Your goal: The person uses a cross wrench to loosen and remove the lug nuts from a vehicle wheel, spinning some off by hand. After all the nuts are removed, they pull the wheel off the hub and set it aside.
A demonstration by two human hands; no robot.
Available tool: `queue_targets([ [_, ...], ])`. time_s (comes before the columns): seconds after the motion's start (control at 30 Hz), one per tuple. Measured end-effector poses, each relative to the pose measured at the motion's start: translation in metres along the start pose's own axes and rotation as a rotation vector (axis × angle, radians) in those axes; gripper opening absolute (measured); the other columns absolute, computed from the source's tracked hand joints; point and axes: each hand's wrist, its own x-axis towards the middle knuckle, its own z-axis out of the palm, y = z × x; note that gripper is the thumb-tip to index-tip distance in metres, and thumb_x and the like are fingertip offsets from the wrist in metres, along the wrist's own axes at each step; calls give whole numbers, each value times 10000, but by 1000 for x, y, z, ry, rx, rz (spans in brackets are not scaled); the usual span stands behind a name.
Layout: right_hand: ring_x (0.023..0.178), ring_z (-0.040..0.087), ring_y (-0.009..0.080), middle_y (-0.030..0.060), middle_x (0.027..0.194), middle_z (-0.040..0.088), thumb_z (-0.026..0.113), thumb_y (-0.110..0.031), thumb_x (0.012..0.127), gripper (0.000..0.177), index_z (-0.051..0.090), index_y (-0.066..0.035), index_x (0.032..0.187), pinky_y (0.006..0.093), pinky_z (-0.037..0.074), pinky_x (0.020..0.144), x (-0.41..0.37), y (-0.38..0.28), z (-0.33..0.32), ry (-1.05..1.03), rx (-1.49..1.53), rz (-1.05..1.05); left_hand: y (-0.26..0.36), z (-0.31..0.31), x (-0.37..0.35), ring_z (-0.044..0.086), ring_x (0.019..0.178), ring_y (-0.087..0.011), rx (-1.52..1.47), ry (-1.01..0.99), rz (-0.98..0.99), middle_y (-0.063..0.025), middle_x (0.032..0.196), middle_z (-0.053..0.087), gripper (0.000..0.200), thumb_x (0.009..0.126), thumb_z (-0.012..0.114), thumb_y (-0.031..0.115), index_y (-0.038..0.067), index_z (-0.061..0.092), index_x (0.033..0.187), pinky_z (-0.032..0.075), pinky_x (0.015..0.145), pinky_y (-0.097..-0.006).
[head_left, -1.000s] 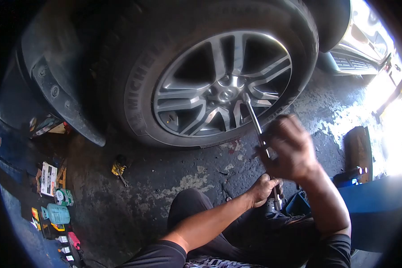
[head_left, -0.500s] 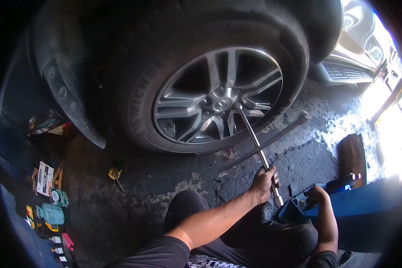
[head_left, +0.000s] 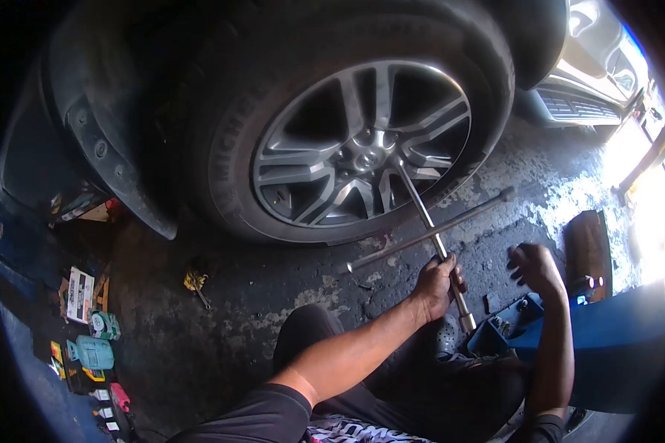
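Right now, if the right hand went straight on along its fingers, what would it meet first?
The right hand would likely meet the left hand, closed around the cross wrench; how their depths compare is unclear.

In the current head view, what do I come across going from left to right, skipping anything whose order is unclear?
White box, yellow tool, wheel's center cap, left hand gripping the cross wrench, right hand, brown block.
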Motion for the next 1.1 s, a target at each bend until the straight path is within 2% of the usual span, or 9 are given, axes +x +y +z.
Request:
queue_targets([
  [0.1,712,709,180,139,807,718,700,-324,900,339,712,1,997,342,559,685,-59,-61,32,-468,-283,12,-1,3,2,520,718,-153,-32,28,18,-12,799,514,132,1040,494,230,107,508,993,494,712,-349],
  [0.17,807,708,321,204,837,703,725,-347,855,352,692,-13,961,411,542,725,-77,-70,61,-463,-717,-141,-2,7,4,525,723,-153,-49,25,45,-13,798,515,130,1040,495,228,103,513,1012,499,712,-352],
  [0.23,839,687,380,221,860,696,706,-356,856,334,683,-29,922,438,532,725,-76,-56,69,-388,-515,-27,-6,11,-2,559,768,-159,-57,14,51,-25,847,559,161,1049,471,243,95,532,1053,500,712,-343],
  [0.47,780,685,338,170,801,683,648,-187,845,141,689,-62,896,452,536,724,-87,-82,72,-153,-752,-234,-51,-30,-15,617,912,-149,12,-321,-99,-73,1062,630,272,1063,420,305,95,550,1178,515,774,-316],
  [0.8,1157,559,313,135,1179,591,624,-199,839,378,654,-136,1211,439,494,924,-37,-216,171,256,-887,-1599,-36,7,-34,629,974,-204,-104,-127,-278,-73,1100,600,238,1010,539,310,92,564,1103,520,870,-356],
  [0.93,1043,618,325,125,1123,630,614,-229,846,289,660,-108,1104,437,531,839,-10,-227,158,-79,-1139,-1329,-46,-12,-23,608,878,-200,44,-119,-124,-50,957,585,231,1018,529,322,93,559,1017,504,835,-371],
  [1.0,812,652,284,116,939,656,608,-227,840,293,622,-13,1040,378,550,725,40,-164,89,123,-379,-1366,-39,-3,-32,546,757,-165,-42,-116,-96,-17,794,517,242,1037,488,312,106,512,912,478,743,-345],
  [1.07,890,661,258,117,980,669,595,-207,902,173,698,-101,991,386,552,720,142,-17,8,247,-943,-123,-34,0,-29,547,784,-159,45,-90,-109,-6,797,516,245,1038,491,314,122,519,889,488,730,-342],
  [1.1,980,687,250,126,1098,699,602,-214,892,219,727,-89,1021,373,571,771,118,29,-16,50,-986,91,-33,-3,-32,547,798,-156,100,-67,-119,-1,799,515,248,1038,492,315,129,522,877,493,724,-340],
])
